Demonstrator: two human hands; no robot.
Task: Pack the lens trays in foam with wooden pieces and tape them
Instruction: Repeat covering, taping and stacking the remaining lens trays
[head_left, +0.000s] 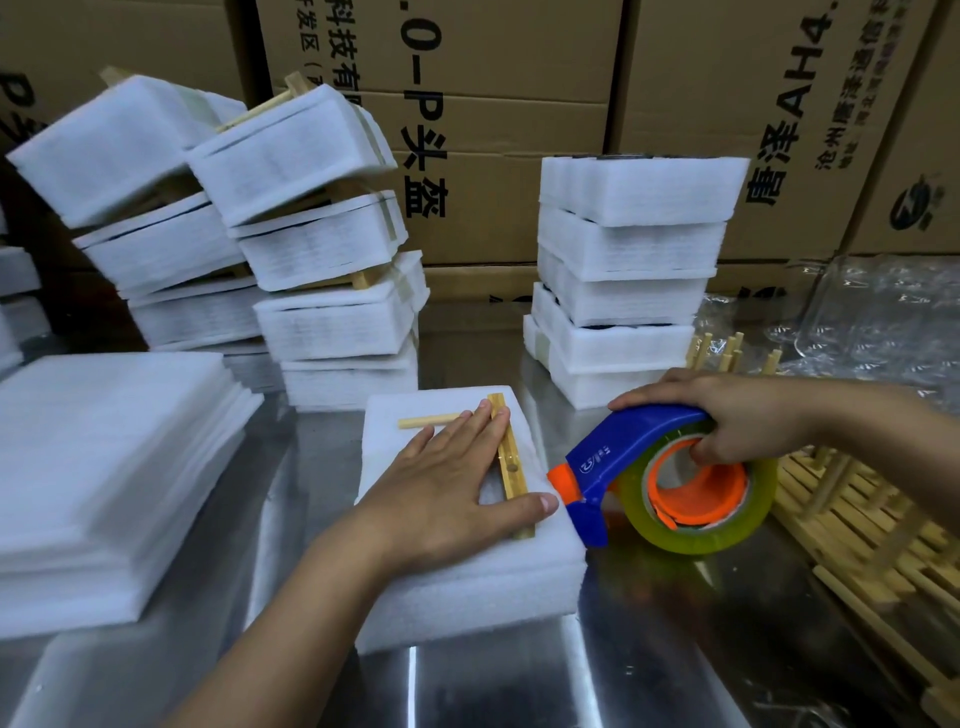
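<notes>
– Wood pieces (511, 457): why's the left hand (457, 483) flat on them?
– Fingers straight, pressing them onto the foam bundle (467, 597) beneath so nothing slips b4 taping, I'd say. Lens trays prob. inside; can't see them.
– Right hand (743, 415)?
– Curled round the tape dispenser (613, 457), nozzle just beside the left thumb.
– Room?
– Shiny metal desk (649, 665); foam sheets (104, 467) left of the left hand, wrapped stacks (623, 249) beyond both, cardboard boxes (509, 93) behind.

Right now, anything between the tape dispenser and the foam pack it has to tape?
No loose object. The tape dispenser sits at the right edge of the foam pack. But the left hand lies flat on the wooden pieces on top, thumb beside the dispenser's nose; a run across the top would likely meet it.
</notes>
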